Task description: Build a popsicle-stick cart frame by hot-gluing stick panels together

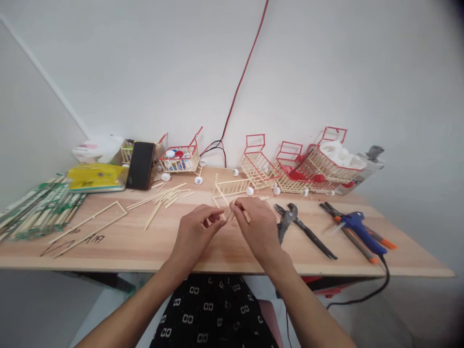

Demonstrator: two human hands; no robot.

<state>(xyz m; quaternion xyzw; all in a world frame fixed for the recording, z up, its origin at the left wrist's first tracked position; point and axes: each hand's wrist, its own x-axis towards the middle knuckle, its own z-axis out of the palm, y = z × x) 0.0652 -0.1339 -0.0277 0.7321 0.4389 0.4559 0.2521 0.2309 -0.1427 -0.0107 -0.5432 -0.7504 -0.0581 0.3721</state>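
Behind the front edge of the light-wood tabletop, the right hand pinches a thin, pale wooden stick; the left hand curls close, grip unclear!

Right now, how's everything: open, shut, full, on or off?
Left grip: curled, hold unclear
Right grip: pinching a thin stick
Phone: propped up, screen dark
Cart right of the phone: standing, loaded with caps
Black pliers: lying open
Blue glue gun: lying, power unclear
Long stick frame: open at one end
Loose sticks: scattered
Wrapped sticks: piled
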